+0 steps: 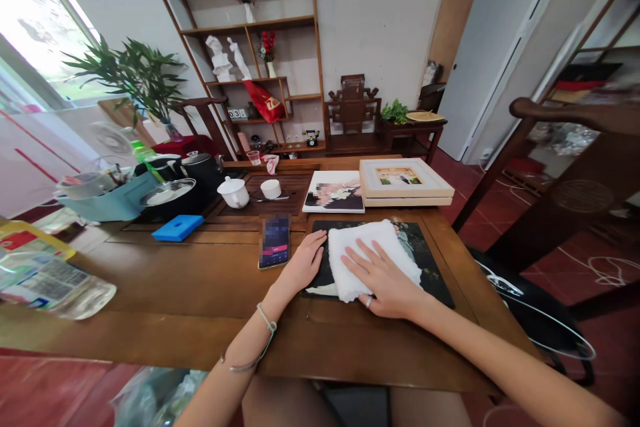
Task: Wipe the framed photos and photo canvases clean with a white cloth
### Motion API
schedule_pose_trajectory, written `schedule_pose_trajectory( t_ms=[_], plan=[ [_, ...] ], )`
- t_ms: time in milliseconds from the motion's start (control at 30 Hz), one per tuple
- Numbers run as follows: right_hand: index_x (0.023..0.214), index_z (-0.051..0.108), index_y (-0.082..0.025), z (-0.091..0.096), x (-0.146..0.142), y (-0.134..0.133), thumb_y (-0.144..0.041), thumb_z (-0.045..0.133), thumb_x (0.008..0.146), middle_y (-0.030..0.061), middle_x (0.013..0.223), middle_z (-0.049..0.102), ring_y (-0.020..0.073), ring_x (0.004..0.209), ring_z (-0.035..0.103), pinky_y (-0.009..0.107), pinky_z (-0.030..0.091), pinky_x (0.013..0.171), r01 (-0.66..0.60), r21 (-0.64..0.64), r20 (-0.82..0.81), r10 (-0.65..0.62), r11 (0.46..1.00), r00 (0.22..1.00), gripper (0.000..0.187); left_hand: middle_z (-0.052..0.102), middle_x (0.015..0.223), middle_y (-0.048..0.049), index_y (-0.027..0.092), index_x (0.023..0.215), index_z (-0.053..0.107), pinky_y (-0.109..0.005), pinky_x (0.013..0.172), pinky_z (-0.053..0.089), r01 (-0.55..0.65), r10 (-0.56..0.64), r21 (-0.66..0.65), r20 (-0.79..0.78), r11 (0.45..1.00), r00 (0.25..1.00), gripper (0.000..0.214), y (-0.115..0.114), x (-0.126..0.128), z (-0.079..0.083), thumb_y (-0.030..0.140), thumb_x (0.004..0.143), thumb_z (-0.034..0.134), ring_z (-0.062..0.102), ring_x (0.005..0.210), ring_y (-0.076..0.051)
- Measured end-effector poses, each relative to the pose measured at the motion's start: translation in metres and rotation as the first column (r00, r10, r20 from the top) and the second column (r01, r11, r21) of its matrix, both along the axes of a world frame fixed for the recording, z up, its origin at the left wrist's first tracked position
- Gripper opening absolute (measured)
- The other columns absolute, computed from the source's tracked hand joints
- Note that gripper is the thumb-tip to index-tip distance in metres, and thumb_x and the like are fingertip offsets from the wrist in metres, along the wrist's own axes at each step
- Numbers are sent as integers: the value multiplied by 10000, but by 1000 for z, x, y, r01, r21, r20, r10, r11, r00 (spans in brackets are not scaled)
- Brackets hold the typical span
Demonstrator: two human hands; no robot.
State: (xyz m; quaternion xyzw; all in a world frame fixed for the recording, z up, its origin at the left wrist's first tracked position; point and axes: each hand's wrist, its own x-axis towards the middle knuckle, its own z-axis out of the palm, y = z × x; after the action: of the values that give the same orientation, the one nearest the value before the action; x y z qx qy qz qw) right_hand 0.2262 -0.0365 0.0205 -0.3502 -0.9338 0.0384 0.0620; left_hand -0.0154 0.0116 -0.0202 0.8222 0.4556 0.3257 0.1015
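My right hand lies on a folded white towel, its fingers spread and pressed flat. Beneath the towel is a dark picture panel with a printed figure, partly covered. My left hand rests at the panel's left edge, fingers stretched out and not wrapped around anything. Just left of that hand, a smartphone lies face up with its screen lit.
Behind the panel are a photo print and stacked framed pictures. Leftward stand a blue block, a lidded white cup, a black kettle and clear bottles. A wooden chair is at right.
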Motion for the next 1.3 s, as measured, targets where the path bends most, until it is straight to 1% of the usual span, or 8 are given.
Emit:
schedule_pose_trajectory(
  t_ms=[100, 367, 500, 633, 767, 933, 1133, 1300],
  plan=[
    [1490, 326, -137, 2, 3, 7, -269, 532, 801, 105, 1563, 275, 340, 1450, 124, 565, 104, 1160, 1, -3, -25, -1, 1000, 1000, 731, 571, 1341, -153, 124, 1243, 593, -471, 1106, 409, 2, -2, 1, -2, 1000, 1000, 358, 0, -1, 0, 174, 951, 393, 504, 1292, -245],
    [1477, 355, -122, 2, 27, 40, -246, 466, 831, 94, 1543, 318, 351, 1427, 216, 560, 196, 1140, 289, 53, 35, -291, 956, 956, 667, 579, 1333, -151, 134, 1222, 601, -480, 1095, 421, 3, -3, 32, 6, 999, 1000, 338, 2, -1, -4, 185, 956, 398, 513, 1284, -246],
    [1477, 346, -93, -5, 29, 41, -246, 446, 841, 122, 1543, 311, 385, 1422, 207, 599, 198, 1124, 332, 115, 61, -340, 936, 938, 661, 574, 1332, -171, 102, 1220, 597, -474, 1108, 406, 3, -3, 22, -1, 1000, 1000, 343, 1, -1, -3, 183, 959, 389, 507, 1288, -247],
    [1483, 324, -79, -4, 18, 25, -234, 458, 821, 152, 1549, 283, 413, 1423, 175, 638, 180, 1111, 265, 117, 79, -275, 957, 958, 693, 570, 1335, -170, 103, 1220, 597, -466, 1112, 401, -4, 4, 16, 0, 1000, 1000, 341, 1, 0, -3, 175, 955, 394, 502, 1292, -243],
    [1491, 303, -77, 3, 6, 6, -234, 505, 788, 156, 1562, 250, 395, 1439, 116, 613, 130, 1136, 83, 33, 68, -85, 996, 994, 748, 572, 1333, -165, 121, 1223, 596, -485, 1106, 401, -9, 9, 16, -2, 1000, 1000, 347, 1, 0, -3, 175, 950, 388, 505, 1288, -245],
    [1491, 316, -116, 3, 8, 7, -260, 529, 786, 122, 1567, 257, 356, 1448, 113, 578, 106, 1154, -34, -1, 9, 34, 999, 999, 750, 569, 1339, -161, 127, 1232, 595, -481, 1104, 406, -5, 5, -1, 4, 1000, 1000, 356, 1, 0, -2, 181, 949, 386, 504, 1290, -248],
    [1482, 343, -132, 4, 17, 27, -247, 508, 802, 118, 1547, 307, 342, 1442, 166, 570, 156, 1146, 114, 0, -6, -114, 993, 993, 710, 570, 1338, -163, 126, 1229, 593, -494, 1105, 403, 2, -2, 11, 2, 1000, 1000, 352, 1, -1, -3, 187, 952, 384, 507, 1285, -247],
    [1473, 356, -102, 0, 24, 38, -252, 464, 835, 126, 1541, 318, 367, 1426, 209, 583, 192, 1130, 290, 50, 31, -291, 956, 956, 664, 575, 1337, -153, 131, 1233, 594, -492, 1106, 404, 3, -3, 19, 17, 1000, 1000, 346, 1, -1, -3, 197, 960, 392, 506, 1287, -245]
  ],
)
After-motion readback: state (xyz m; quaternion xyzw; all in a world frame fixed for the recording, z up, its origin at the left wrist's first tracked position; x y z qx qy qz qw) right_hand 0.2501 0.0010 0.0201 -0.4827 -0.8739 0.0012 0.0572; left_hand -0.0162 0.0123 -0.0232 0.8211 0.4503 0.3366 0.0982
